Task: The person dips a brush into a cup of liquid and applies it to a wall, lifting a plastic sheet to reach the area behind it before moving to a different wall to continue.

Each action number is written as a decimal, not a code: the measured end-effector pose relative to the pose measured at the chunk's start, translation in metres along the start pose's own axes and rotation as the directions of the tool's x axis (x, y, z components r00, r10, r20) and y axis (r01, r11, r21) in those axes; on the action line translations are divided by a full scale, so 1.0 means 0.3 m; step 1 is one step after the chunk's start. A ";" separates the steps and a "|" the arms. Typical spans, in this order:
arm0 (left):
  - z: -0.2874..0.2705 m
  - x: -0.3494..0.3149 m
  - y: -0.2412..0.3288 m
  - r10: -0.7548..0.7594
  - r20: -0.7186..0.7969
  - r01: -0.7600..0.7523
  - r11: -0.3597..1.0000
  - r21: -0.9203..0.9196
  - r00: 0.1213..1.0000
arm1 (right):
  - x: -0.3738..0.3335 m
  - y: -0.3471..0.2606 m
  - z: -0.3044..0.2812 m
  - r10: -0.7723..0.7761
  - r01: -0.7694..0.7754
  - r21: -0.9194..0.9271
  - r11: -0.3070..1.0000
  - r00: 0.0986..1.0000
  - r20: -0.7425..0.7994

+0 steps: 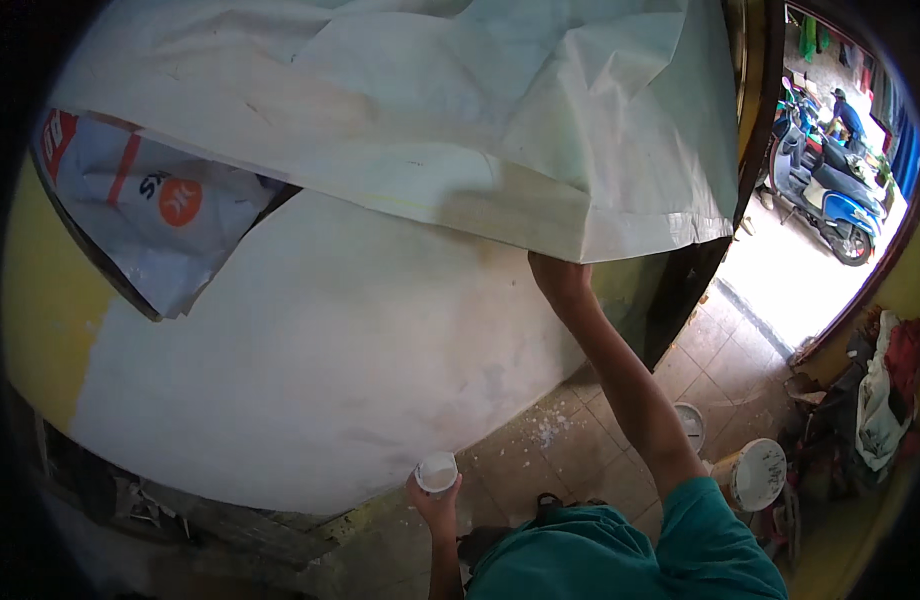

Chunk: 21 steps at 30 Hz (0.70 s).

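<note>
My left hand (437,503) is wrapped round a small white cup (437,472) with pale stuff inside, low in front of the wall. My right hand (562,277) is raised to the lower edge of a large whitish plastic sheet (410,150). Its fingers are hidden behind that edge, so I cannot see whether they grip anything. Below the sheet, a wall (310,350) is coated white, with yellow showing at the left. A grey-white printed plastic sheet (170,215) with an orange patch hangs over a dark-edged opening at the upper left.
White flecks (550,428) lie on the tiled floor (600,455). Beside my right arm stand a paint-smeared bucket (758,475) and a smaller container (688,425). Cloths (877,400) are heaped at the right. Beyond the doorway are a blue scooter (840,205) and a person (846,118).
</note>
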<state>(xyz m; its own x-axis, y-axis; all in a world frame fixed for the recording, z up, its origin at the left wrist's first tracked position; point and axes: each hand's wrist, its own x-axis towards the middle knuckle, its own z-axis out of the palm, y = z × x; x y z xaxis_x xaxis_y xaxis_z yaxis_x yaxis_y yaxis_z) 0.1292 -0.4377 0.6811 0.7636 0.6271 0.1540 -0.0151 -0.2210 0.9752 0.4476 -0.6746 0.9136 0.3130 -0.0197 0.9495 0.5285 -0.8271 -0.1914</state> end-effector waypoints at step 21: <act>-0.077 -0.002 0.010 -0.076 -0.087 0.066 0.992 -0.107 0.993 | -0.142 -0.066 0.008 0.256 -0.273 0.079 0.959 0.951 0.174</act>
<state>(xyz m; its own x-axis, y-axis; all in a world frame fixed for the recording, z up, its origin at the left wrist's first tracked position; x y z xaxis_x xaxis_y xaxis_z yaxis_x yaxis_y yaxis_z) 0.1139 -0.4213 0.6875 0.7033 0.7048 0.0930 -0.0334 -0.0978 0.9946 0.4257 -0.6559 0.8762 0.5703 -0.1331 0.8106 0.4837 -0.7431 -0.4623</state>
